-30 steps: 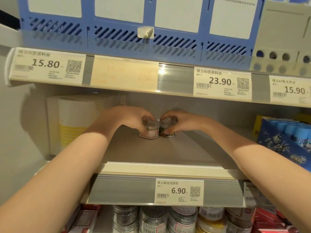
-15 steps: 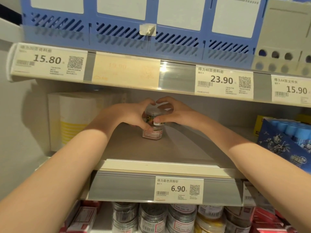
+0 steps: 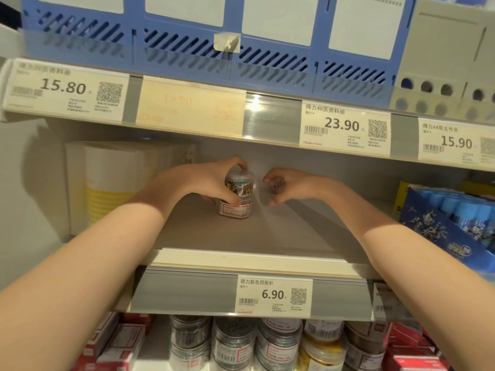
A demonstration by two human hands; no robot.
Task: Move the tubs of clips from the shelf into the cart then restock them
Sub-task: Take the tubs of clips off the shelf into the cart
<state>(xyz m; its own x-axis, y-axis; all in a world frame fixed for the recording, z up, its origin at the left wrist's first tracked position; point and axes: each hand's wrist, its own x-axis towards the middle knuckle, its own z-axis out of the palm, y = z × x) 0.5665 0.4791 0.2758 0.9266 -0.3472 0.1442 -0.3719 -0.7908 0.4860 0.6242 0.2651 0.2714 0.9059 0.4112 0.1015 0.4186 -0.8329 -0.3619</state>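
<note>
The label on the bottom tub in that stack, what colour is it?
White with a red border, on the bottom tub; the head view shows it.

Clear tub (image 3: 237,187) of multicoloured clips atop a red-and-white-labelled tub (image 3: 235,210); grey shelf (image 3: 241,234).

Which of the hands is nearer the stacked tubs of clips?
Left. The left hand grips the stacked tubs; the right hand is curled just to their right, apart.

Your left hand (image 3: 214,183) grips a clear glossy plastic tub (image 3: 239,187) stacked on another paper-labelled tub (image 3: 235,209); under them the shelf (image 3: 241,231) looks matt and smooth, its front strip (image 3: 187,293) shiny plastic over a paper price tag (image 3: 274,294)
</note>
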